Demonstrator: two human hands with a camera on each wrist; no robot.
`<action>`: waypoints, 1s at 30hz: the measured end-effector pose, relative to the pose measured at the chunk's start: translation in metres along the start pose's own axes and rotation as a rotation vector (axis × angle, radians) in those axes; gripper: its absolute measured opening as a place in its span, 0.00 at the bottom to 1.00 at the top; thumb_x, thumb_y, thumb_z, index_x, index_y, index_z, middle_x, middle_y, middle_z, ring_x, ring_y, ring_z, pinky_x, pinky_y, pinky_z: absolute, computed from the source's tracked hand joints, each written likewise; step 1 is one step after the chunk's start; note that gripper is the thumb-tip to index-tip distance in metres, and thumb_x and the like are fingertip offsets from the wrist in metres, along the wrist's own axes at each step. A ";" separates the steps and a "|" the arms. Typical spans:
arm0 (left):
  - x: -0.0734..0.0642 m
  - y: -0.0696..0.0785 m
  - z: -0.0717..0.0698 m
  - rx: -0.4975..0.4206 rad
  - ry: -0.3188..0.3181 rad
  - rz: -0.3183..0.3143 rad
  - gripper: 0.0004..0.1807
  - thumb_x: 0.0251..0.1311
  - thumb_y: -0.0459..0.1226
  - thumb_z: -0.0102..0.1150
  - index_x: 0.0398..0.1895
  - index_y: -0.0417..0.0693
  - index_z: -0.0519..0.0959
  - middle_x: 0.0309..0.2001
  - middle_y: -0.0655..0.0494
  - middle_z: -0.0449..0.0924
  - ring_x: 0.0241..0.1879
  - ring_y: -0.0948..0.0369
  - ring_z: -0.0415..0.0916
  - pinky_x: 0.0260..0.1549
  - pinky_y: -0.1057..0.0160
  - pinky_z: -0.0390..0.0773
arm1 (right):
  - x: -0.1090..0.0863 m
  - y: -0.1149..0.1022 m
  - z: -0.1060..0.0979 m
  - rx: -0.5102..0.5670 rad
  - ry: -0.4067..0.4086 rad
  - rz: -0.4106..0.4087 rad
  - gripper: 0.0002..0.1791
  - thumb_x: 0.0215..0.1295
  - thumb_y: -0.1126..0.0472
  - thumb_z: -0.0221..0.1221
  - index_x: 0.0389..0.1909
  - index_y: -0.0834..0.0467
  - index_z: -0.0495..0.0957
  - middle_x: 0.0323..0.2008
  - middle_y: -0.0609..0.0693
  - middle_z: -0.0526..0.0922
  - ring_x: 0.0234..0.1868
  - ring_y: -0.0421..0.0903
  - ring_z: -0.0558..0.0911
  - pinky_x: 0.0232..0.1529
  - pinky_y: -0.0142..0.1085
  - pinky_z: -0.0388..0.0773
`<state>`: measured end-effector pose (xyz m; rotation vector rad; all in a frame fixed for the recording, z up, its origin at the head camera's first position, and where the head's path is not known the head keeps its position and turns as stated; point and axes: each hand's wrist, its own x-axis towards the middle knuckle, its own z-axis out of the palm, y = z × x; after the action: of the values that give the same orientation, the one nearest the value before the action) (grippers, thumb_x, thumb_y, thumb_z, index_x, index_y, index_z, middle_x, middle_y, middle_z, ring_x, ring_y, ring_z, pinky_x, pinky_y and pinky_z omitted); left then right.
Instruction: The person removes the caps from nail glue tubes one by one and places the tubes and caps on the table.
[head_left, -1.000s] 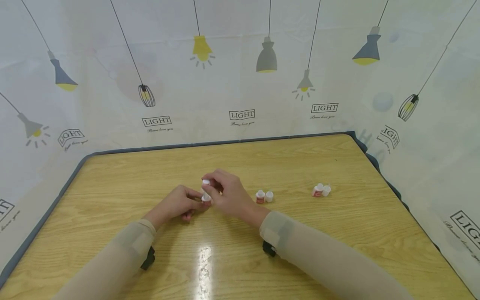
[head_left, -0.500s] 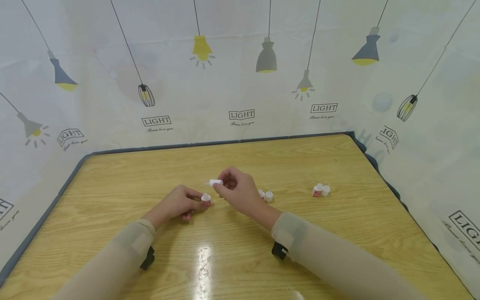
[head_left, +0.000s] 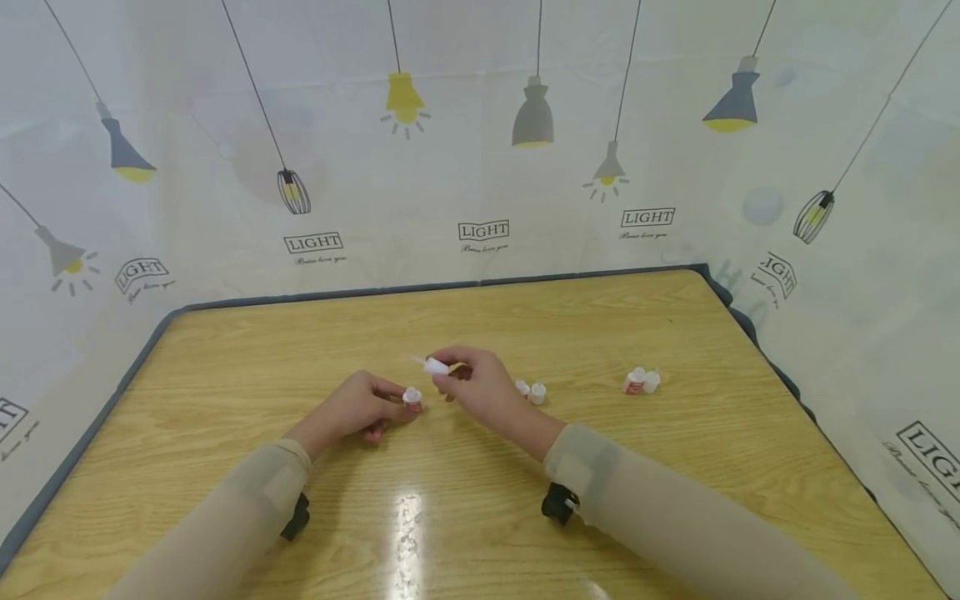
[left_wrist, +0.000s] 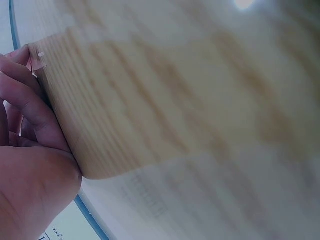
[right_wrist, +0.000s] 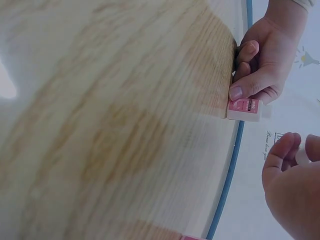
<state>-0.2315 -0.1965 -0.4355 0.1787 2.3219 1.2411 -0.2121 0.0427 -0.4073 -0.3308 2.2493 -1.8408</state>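
My left hand pinches a small white bottle with a red label, upright on the table and uncapped. In the right wrist view that bottle shows its pink-red label beside the left thumb. Just to the right and slightly higher, my right hand pinches a white cap between thumb and fingers. A thin pale stem sticks out of the cap toward the left. The left wrist view shows part of the left hand at the table, the bottle mostly hidden.
Right of my right hand stands another small bottle, partly hidden by the wrist, with a white cap beside it. Farther right are a third red-labelled bottle and its white cap. A printed curtain surrounds the wooden table.
My right hand has lifted the white cap off the bottle and moved right, turning the cap from upright to sideways. The left hand stays on the bottle.
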 end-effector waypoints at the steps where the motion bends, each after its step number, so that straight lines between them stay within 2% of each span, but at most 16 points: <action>1: 0.000 0.000 0.000 0.001 0.001 -0.001 0.22 0.62 0.48 0.78 0.57 0.52 0.90 0.15 0.60 0.79 0.12 0.66 0.68 0.16 0.68 0.73 | 0.000 0.000 0.000 -0.008 -0.005 0.007 0.17 0.76 0.67 0.63 0.63 0.61 0.82 0.58 0.59 0.85 0.39 0.41 0.85 0.52 0.54 0.87; 7: -0.001 0.001 0.000 -0.003 0.001 -0.001 0.22 0.62 0.48 0.78 0.57 0.52 0.90 0.14 0.61 0.78 0.12 0.66 0.68 0.16 0.68 0.73 | 0.002 0.003 0.002 -0.088 -0.022 0.065 0.14 0.73 0.62 0.67 0.56 0.59 0.84 0.53 0.56 0.87 0.39 0.43 0.86 0.44 0.40 0.87; 11: 0.000 0.000 0.000 -0.003 -0.002 0.004 0.21 0.62 0.47 0.77 0.56 0.51 0.90 0.13 0.61 0.77 0.12 0.67 0.68 0.17 0.68 0.73 | 0.003 0.006 0.003 -0.196 -0.015 0.105 0.13 0.71 0.58 0.70 0.52 0.57 0.86 0.47 0.52 0.85 0.38 0.43 0.81 0.36 0.32 0.79; 15: 0.001 0.000 0.001 0.003 0.004 0.005 0.22 0.62 0.45 0.78 0.58 0.49 0.89 0.13 0.61 0.77 0.12 0.67 0.69 0.16 0.69 0.73 | 0.005 0.010 0.005 -0.291 -0.031 0.121 0.13 0.71 0.57 0.70 0.52 0.56 0.86 0.38 0.50 0.82 0.33 0.42 0.75 0.32 0.31 0.72; 19: 0.002 0.000 0.001 0.009 0.003 0.000 0.24 0.63 0.43 0.77 0.61 0.46 0.87 0.13 0.61 0.77 0.12 0.67 0.69 0.16 0.70 0.73 | 0.005 0.015 0.005 -0.354 -0.071 0.130 0.11 0.70 0.57 0.70 0.49 0.57 0.86 0.35 0.49 0.85 0.30 0.40 0.77 0.31 0.29 0.73; 24: 0.002 0.001 0.002 0.009 -0.003 0.006 0.23 0.64 0.41 0.76 0.61 0.46 0.87 0.14 0.60 0.77 0.12 0.67 0.69 0.16 0.70 0.73 | 0.004 0.018 0.006 -0.373 -0.089 0.130 0.08 0.68 0.60 0.70 0.45 0.57 0.85 0.33 0.49 0.87 0.29 0.39 0.79 0.31 0.29 0.74; 30: 0.001 0.000 0.003 0.002 0.006 0.009 0.24 0.63 0.41 0.77 0.61 0.46 0.87 0.14 0.60 0.79 0.12 0.67 0.69 0.16 0.70 0.73 | 0.005 0.017 0.008 -0.396 -0.091 0.117 0.07 0.64 0.63 0.69 0.43 0.56 0.85 0.29 0.47 0.83 0.28 0.39 0.77 0.30 0.30 0.73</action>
<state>-0.2313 -0.1942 -0.4373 0.1868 2.3297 1.2452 -0.2151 0.0370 -0.4258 -0.3289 2.4994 -1.2898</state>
